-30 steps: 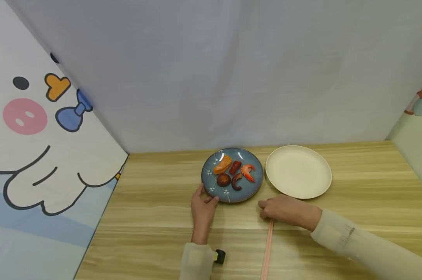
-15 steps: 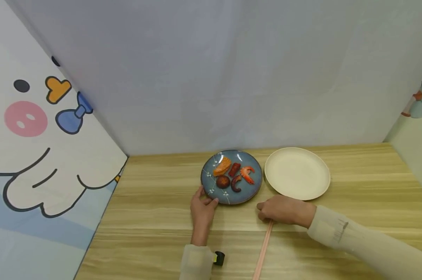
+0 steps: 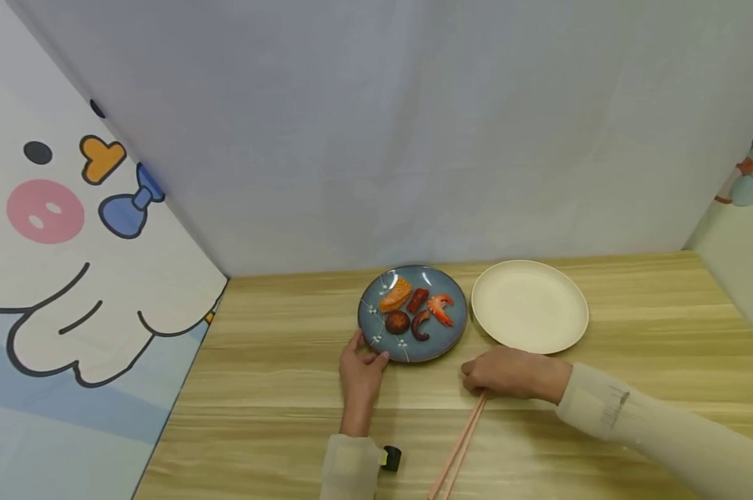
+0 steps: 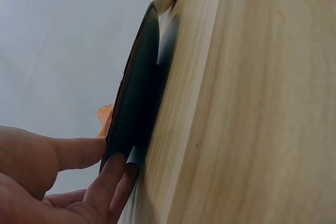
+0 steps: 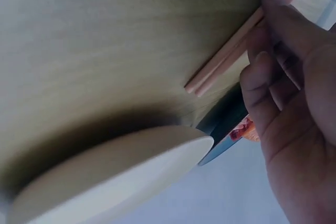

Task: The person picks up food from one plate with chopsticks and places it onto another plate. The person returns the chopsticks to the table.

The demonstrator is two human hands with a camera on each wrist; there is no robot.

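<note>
Chopsticks [image 3: 468,431] pinched in right grip [image 3: 504,371], long ends splayed nearside; left grip [image 3: 360,375] pinches blue plate [image 3: 437,342] by rim.

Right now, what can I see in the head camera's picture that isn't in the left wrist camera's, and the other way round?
Only the head view shows the right hand holding the chopsticks, the round brown piece of food and the cartoon figure on the wall.

Only the left wrist view shows the dark underside of the blue plate, with fingers reaching beneath it.

Both share the left hand gripping that plate's edge, some orange food, and the wooden table.
</note>
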